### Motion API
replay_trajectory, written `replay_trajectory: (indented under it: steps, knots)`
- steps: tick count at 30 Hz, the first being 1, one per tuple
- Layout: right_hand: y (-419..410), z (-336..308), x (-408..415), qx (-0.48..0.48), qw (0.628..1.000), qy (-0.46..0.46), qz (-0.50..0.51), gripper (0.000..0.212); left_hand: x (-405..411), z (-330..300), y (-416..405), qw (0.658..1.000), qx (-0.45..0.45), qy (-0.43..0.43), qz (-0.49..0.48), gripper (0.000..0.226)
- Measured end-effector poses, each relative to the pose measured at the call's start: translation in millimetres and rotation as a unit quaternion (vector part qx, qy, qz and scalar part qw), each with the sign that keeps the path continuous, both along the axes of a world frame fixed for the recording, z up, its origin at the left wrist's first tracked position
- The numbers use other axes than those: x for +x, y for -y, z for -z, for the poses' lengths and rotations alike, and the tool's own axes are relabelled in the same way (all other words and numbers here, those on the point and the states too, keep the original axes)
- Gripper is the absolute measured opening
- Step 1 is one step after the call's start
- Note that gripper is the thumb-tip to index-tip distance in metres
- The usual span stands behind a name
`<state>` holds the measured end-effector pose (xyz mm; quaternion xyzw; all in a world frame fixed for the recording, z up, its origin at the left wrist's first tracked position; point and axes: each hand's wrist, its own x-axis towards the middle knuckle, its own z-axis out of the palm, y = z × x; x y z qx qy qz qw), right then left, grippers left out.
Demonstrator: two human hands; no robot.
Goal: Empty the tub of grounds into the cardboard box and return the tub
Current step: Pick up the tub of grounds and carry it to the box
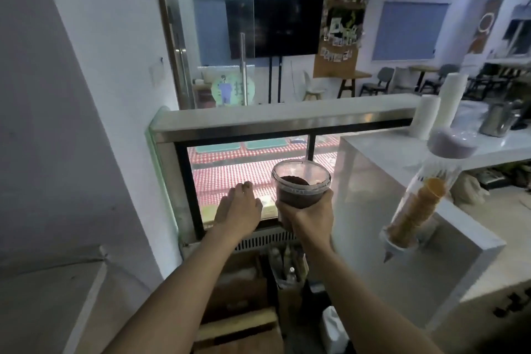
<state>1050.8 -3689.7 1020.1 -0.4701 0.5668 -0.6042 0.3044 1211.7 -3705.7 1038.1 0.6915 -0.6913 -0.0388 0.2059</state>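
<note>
No legible text anywhere.

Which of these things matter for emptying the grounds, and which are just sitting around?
Part of the job:
- clear round plastic tub of dark grounds, held upright in the right hand
- brown cardboard boxes on the floor below
- left hand, open, empty

Just lying about:
- clear dispenser of stacked wafer cones
- black wall screen
- stack of white paper cups
- glass display case with red checked lining

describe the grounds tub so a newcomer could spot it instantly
Start at the lit glass display case with red checkered lining, centre frame. In front of its right pane, the right hand holds up a clear round tub, upright, lid off. It is the only container with dark brown grounds inside; the dispenser to the right holds tan cones.
</note>
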Motion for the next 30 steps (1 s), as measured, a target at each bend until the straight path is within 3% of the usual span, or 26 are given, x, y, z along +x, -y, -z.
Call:
replay_trajectory:
  steps: [8,16,23,30]
  knots:
    - [64.2,128.1,-12.3,0.049,0.998,-0.022,0.022,0.092,-12.3,118.3,82.2,0.996,0.076,0.004,0.040,0.051]
    - [85.1,272.1,-59.2,0.116,0.992,-0.038,0.035,0.100,-54.2,274.7,95.6,0.987,0.160,0.002,0.028,0.052]
    - [93.0,429.6,-82.7,0.177,0.981,-0.065,0.050,0.105,-84.0,446.7,100.8,0.974,0.216,0.035,0.060,0.055]
    - [85.0,591.1,-84.1,0.189,0.976,-0.097,0.055,0.095,-78.6,614.8,91.0,0.971,0.209,0.047,0.105,0.049]
